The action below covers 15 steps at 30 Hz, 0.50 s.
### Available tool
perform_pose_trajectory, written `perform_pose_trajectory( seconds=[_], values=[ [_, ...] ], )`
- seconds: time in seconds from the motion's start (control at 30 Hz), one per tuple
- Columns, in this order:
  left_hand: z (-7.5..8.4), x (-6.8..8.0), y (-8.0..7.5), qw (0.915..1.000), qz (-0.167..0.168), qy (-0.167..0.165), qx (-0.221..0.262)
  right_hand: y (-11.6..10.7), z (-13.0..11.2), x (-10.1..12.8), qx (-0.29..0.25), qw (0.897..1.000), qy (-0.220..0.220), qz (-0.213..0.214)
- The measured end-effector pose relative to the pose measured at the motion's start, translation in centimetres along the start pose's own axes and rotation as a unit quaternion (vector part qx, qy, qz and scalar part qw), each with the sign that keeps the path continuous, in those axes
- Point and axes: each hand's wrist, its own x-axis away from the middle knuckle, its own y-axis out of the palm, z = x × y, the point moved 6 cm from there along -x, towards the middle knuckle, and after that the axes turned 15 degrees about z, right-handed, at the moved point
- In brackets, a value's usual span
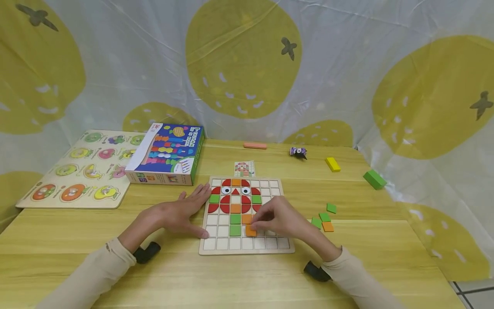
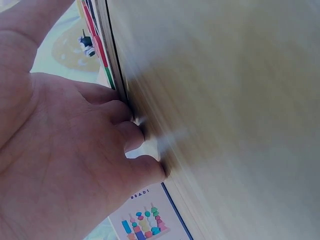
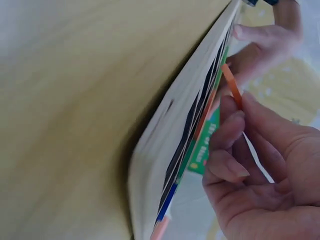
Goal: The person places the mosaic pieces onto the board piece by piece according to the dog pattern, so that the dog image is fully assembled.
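A wooden grid board point(image 1: 247, 244) lies on the table, with red, green, orange and eye-patterned tiles set in its upper and middle cells. My right hand point(image 1: 279, 218) pinches an orange square tile point(image 1: 251, 231) between thumb and fingers, low over the board beside a green tile point(image 1: 235, 231). In the right wrist view the orange tile point(image 3: 232, 86) is tilted, one edge close to the board. My left hand point(image 1: 181, 214) rests at the board's left edge, fingers and thumb spread along it. The left wrist view shows its fingertips point(image 2: 155, 167) against the table.
Loose green and orange tiles point(image 1: 325, 217) lie to the right. A small pattern card point(image 1: 245, 168) sits behind the board. A bead-toy box point(image 1: 166, 154) overlaps a fruit puzzle board point(image 1: 73, 171) at left. Yellow point(image 1: 332, 164) and green point(image 1: 374, 179) blocks stand at back right.
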Motion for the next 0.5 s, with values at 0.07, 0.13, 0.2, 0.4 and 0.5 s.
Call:
perform_pose_trajectory(
  seconds=[0.07,0.13,0.2,0.4,0.5],
  values=[
    [0.1,0.0,0.0,1.0,0.0,0.001,0.001,0.5,-0.3,-0.3,0.008,1.0,-0.008,0.0],
    [0.1,-0.1,0.0,1.0,0.0,0.001,0.002,0.7,-0.4,-0.5,0.014,1.0,-0.011,0.002],
    [0.1,-0.1,0.0,1.0,0.0,0.001,0.002,0.9,-0.5,-0.6,0.025,1.0,-0.014,0.003],
    [0.0,-0.2,0.1,1.0,0.001,-0.002,0.001,1.3,-0.6,-0.7,0.04,0.999,-0.015,-0.002],
    [0.0,-0.2,0.1,1.0,0.001,-0.002,-0.001,1.3,-0.6,-0.8,0.041,0.999,-0.024,-0.001]
  ],
)
